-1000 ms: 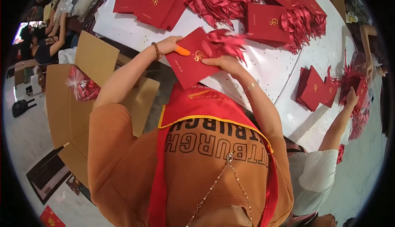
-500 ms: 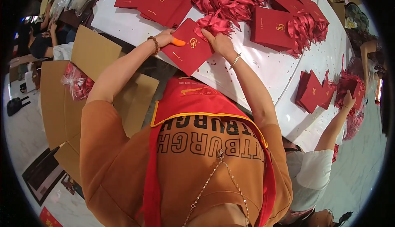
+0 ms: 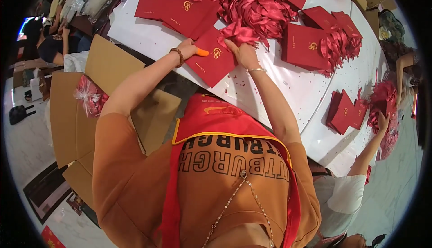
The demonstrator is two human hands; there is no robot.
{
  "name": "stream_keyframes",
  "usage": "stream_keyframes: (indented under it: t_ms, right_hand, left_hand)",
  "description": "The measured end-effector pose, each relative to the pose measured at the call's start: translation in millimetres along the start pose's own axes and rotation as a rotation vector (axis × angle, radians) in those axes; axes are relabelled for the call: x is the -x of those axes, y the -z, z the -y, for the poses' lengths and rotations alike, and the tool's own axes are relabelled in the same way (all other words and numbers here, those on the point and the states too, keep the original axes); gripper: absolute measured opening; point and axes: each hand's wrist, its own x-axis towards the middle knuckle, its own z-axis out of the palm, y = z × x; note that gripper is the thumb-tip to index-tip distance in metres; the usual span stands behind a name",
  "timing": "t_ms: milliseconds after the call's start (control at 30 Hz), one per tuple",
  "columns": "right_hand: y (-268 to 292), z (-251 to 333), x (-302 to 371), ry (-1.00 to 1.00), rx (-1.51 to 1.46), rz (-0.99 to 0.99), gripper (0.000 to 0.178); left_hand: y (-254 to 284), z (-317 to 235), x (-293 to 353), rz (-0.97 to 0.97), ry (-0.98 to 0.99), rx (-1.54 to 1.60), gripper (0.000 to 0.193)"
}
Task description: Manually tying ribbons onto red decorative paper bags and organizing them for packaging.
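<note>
A flat red gift bag (image 3: pixel 210 68) with a gold emblem lies tilted over the near edge of the white table. My left hand (image 3: pixel 186 50) grips its left corner, the thumb, in an orange finger cover, lying on its face. At the opposite corner, my right hand (image 3: pixel 245 55) is closed on the bag beside its red ribbon handles (image 3: pixel 240 32); its fingers are partly hidden. Just beyond, more red bags (image 3: pixel 189 12) lie overlapped at the left. A large heap of red ribbons (image 3: pixel 258 5) spreads behind the held bag.
Right of my hands lies a stack of red bags (image 3: pixel 303 45) with ribbons, and a smaller group (image 3: pixel 346 111) sits farther right. A co-worker's hand (image 3: pixel 383 123) touches red ribbons there. Open cardboard boxes (image 3: pixel 74 117) stand at my left, with a clear plastic-wrapped red bundle (image 3: pixel 91 96).
The whole view has shifted, so the table and boxes appear slightly farther right and lower. Both my hands stay on the same gift bag, with little change in their grip.
</note>
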Motion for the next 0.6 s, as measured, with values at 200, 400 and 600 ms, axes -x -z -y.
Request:
stream_keyframes:
  t_ms: [200, 400, 600]
  right_hand:
    - [17, -3, 15, -0.042, -0.091, 0.099, 0.077]
    - [37, -1, 31, -0.200, -0.217, 0.060, 0.078]
    - [50, 14, 86, 0.276, 0.122, -0.282, 0.030]
  left_hand:
    - [-17, 25, -15, -0.040, -0.095, -0.053, 0.058]
    - [-18, 7, -1, -0.083, -0.066, -0.092, 0.060]
    - [-15, -6, 11, 0.012, -0.019, 0.050, 0.053]
